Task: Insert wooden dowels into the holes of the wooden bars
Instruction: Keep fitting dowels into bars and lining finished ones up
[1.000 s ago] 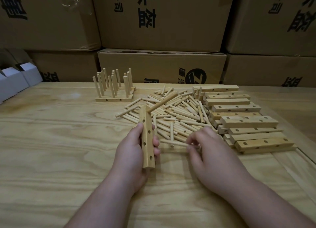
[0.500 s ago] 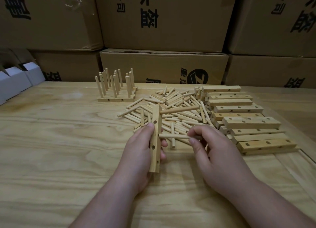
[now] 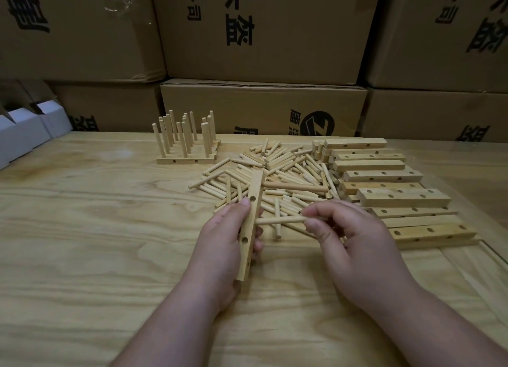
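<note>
- The wooden bar (image 3: 250, 223) stood nearly on end in the left hand (image 3: 222, 252), fingers wrapped closed around its lower half, just in front of the loose dowel pile (image 3: 277, 179).
- Pale, square-edged and smooth it was, with round holes showing down its near face, and one dowel already jutting sideways from its upper part (image 3: 295, 186).
- The right hand (image 3: 354, 245) had thumb and fingertips pinched shut on a second dowel (image 3: 280, 220), held level, its far tip touching the bar's side at mid-height; whether it had entered a hole could not be told.
- Dowels were plain round sticks, light wood, lying criss-crossed on the table (image 3: 82, 229), whose grain ran in broad swirls.
- To the right lay a stack of drilled bars (image 3: 395, 186), flat and overlapping.
- At the back left, finished bars (image 3: 187, 152) carried upright dowels in rows.
- Behind the table rose printed cardboard boxes (image 3: 264, 31); white open cartons (image 3: 24, 130) sat at far left, contents hidden.
</note>
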A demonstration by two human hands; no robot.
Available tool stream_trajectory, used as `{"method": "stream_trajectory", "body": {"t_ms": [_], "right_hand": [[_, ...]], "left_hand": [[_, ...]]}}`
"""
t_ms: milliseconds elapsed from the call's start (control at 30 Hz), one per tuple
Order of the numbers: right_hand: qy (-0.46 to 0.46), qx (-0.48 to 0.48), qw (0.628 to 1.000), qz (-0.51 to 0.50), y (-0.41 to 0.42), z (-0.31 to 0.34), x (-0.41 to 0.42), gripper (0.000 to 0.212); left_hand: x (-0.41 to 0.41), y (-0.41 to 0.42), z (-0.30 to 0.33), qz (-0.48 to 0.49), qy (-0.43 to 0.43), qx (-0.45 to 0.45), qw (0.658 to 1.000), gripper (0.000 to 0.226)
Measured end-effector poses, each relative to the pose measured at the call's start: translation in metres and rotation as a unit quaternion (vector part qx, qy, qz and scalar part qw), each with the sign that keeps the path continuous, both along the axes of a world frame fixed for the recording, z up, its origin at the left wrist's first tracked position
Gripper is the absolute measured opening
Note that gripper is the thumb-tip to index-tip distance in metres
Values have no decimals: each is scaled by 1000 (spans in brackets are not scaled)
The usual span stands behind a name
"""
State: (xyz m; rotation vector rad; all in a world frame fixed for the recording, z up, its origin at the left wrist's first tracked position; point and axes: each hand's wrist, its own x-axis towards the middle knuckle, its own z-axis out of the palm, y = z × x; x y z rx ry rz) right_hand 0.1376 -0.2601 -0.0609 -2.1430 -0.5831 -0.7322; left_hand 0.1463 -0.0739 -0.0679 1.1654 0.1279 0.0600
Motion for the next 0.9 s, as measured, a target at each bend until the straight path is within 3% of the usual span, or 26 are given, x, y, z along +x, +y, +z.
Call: {"method": "stream_trajectory", "body": {"t_ms": [467, 767, 900], "right_hand": [[7, -22, 1000, 3, 1, 5, -4, 19], [77, 46, 996, 5, 5, 0, -5, 15], [119, 75, 990, 25, 5, 1, -4, 25]], "left_hand": [[0, 0, -4, 14, -8, 21, 1000, 32], [-1, 0, -5, 20, -12, 28, 999, 32], [-1, 1, -5, 24, -11, 22, 999, 32]]}}
